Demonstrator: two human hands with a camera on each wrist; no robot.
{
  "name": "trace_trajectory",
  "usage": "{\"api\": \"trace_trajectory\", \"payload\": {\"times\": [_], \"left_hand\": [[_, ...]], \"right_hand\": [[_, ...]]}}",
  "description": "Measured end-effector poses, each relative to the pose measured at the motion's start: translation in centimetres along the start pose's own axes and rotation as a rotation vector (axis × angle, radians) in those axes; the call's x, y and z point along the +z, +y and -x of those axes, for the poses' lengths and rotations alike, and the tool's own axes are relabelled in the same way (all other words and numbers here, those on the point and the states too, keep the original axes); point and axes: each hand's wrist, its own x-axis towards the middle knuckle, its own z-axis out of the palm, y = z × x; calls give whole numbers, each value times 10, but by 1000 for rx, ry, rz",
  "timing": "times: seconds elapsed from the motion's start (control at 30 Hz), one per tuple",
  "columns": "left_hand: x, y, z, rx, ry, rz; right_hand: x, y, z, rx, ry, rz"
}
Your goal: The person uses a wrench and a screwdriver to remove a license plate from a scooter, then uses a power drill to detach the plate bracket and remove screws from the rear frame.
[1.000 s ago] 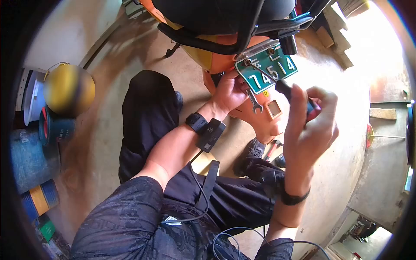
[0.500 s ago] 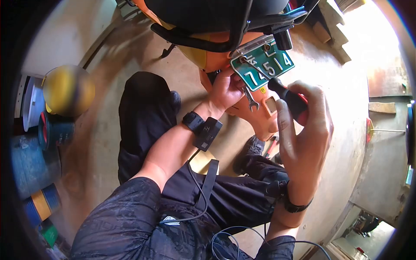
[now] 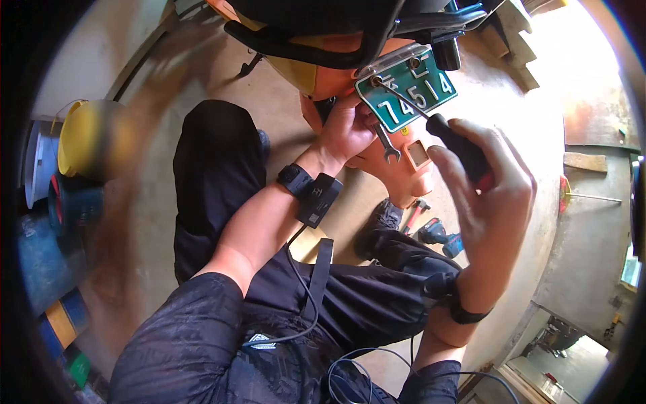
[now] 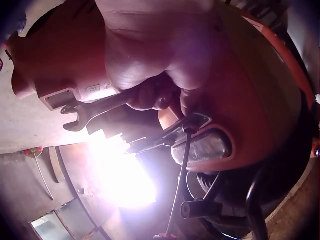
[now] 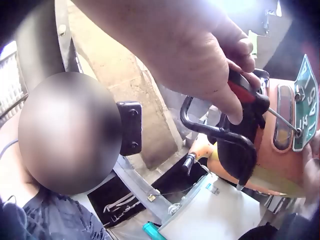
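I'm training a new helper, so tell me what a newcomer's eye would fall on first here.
In the head view, the green plate reading 74514 stands out below the black rack. The right hand holds a screwdriver, its tip near the plate's upper-left corner. Just below the plate, a wrench juts from the left hand.

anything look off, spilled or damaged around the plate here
Nothing looks spilled or plainly damaged. The green license plate appears slanted in the head view, though the camera angle may explain that. Slightly out of place: the red-handled hammer and power tool lie on the floor near the person's shoe, where they might get kicked.
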Motion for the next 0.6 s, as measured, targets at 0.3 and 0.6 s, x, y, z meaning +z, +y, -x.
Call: {"api": "trace_trajectory", "payload": {"times": [0.3,0.6], "left_hand": [[-12,-4,-5,-26,-34,51],[-12,-4,-5,-20,-87,68]], "right_hand": [[-18,-30,-30,-351,-293,571],[-16,-30,-39,-456,-425,640]]}}
